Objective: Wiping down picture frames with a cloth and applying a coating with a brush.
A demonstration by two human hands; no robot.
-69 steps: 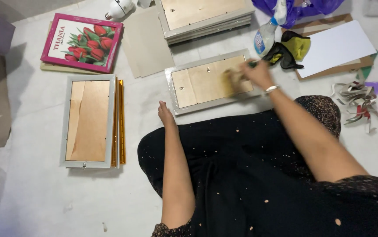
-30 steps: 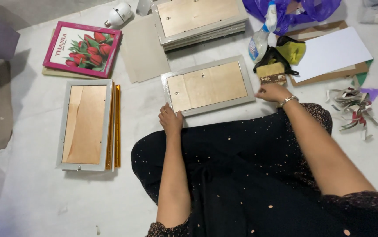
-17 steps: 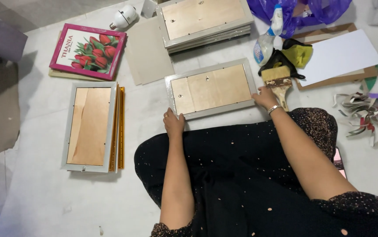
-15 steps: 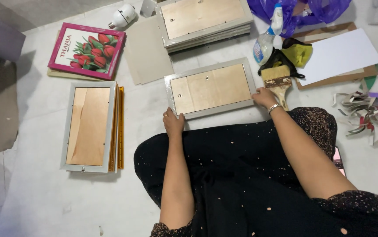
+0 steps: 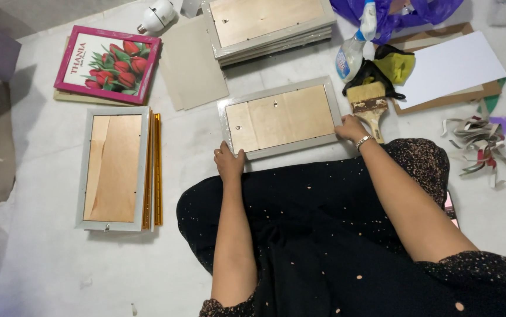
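Observation:
A grey picture frame (image 5: 281, 120) lies face down on the white floor cloth in front of my knees, its wooden backing up. My left hand (image 5: 229, 162) grips its near left corner. My right hand (image 5: 351, 127) holds its right edge. A wide paintbrush (image 5: 369, 104) lies just right of the frame, beside my right hand, which is not touching it.
A second face-down frame (image 5: 115, 168) with gold strips (image 5: 155, 170) lies at left. A pink-framed tulip picture (image 5: 108, 64), a light bulb (image 5: 157, 14), grey card (image 5: 193, 62), a stack of frames (image 5: 270, 24), a spray bottle (image 5: 352, 49), white board (image 5: 449, 67) and paper scraps (image 5: 477, 141) surround it.
My right hand brushed the backing, then laid the paintbrush down beside the frame and took the frame's right edge. My left hand moved up from the floor onto the near left corner.

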